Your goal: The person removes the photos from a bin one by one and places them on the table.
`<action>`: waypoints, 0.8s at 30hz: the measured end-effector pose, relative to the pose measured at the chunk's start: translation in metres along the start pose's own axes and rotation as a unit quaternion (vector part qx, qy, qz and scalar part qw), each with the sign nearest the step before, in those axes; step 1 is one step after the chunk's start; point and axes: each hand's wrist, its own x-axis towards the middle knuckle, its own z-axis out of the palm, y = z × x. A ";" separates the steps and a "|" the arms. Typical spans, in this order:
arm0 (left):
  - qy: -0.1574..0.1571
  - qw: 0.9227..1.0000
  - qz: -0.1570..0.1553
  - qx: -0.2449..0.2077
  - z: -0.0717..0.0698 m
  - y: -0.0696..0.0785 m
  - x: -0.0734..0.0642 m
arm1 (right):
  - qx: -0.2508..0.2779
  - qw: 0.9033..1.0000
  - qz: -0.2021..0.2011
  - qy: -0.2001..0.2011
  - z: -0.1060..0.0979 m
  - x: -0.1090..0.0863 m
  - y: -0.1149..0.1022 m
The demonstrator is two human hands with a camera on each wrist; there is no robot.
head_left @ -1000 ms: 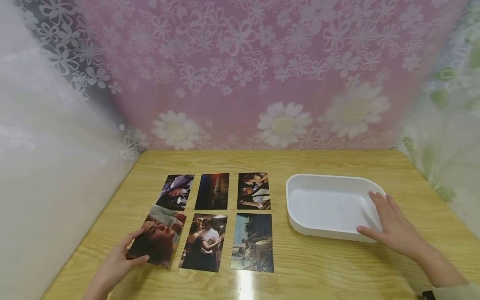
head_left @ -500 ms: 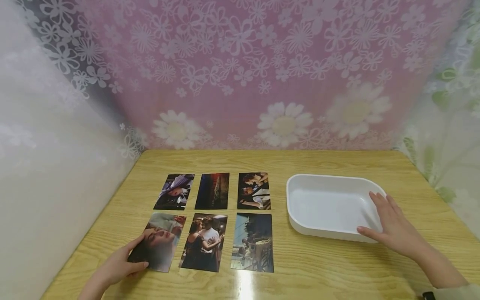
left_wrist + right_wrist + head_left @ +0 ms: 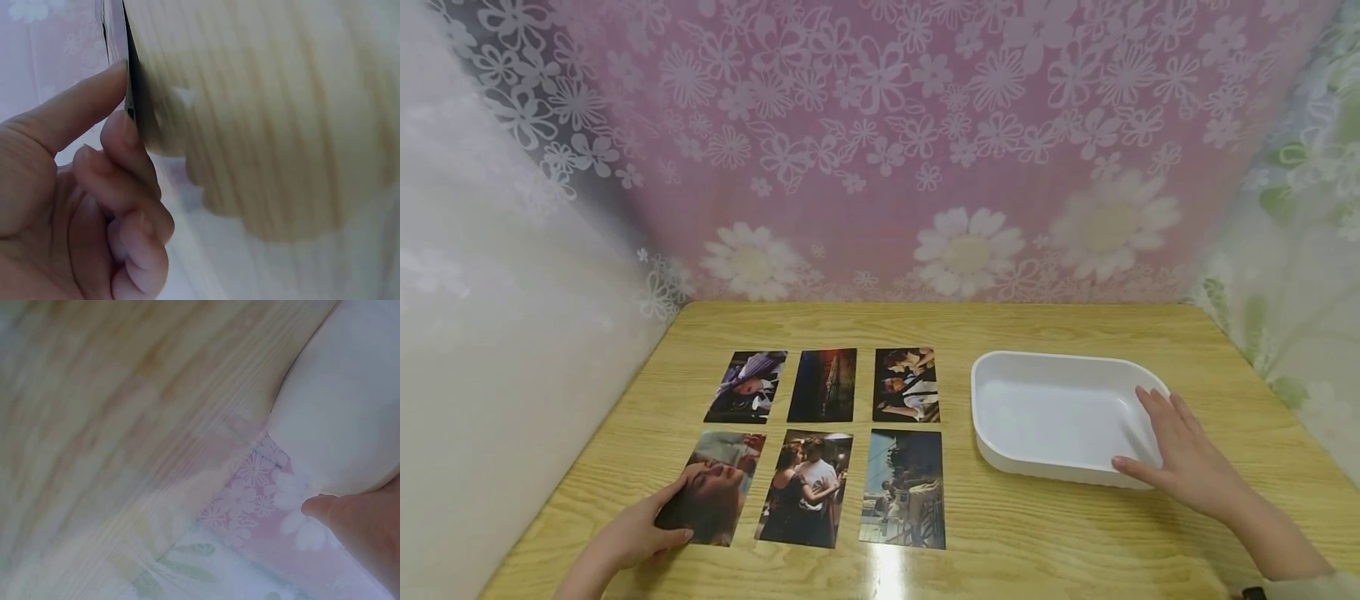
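Observation:
My left hand [image 3: 634, 529] is at the lower left corner of a glossy photo card [image 3: 724, 487] showing a reclining face. Its index finger and thumb grip that corner. In the left wrist view the same photo card [image 3: 132, 75] appears edge-on, with the thumb on one side and the other fingers curled close by. Over the right end of a white oblong tray [image 3: 1037, 362] lies my right hand [image 3: 1197, 467], fingers spread and fairly straight across the rim. Its thumb [image 3: 331, 509] touches the tray's edge in the right wrist view. The tray's inside is bare.
Beside the held card are a dancing couple photo [image 3: 807, 490] and a ship-deck photo [image 3: 904, 490]. Behind them lie a purple-clothed figure photo [image 3: 747, 387], a dark ship photo [image 3: 823, 386] and an embracing pair photo [image 3: 907, 385]. Flowered cloth [image 3: 865, 150] backs the wooden table [image 3: 1000, 550].
The left hand has drawn the lower left photo card slightly toward the person and down flat, into line with its row. The right hand stays on the tray.

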 end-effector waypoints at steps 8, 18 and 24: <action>-0.019 0.999 0.020 0.042 -0.001 -0.004 0.003 | -0.001 1.000 0.000 0.003 0.001 -0.001 -0.002; -0.025 0.999 0.029 0.023 -0.004 -0.002 0.002 | -0.006 1.000 0.002 0.006 0.001 -0.001 -0.004; -0.036 0.999 0.021 0.031 -0.005 -0.001 0.004 | -0.008 1.000 -0.001 0.008 0.000 -0.001 -0.004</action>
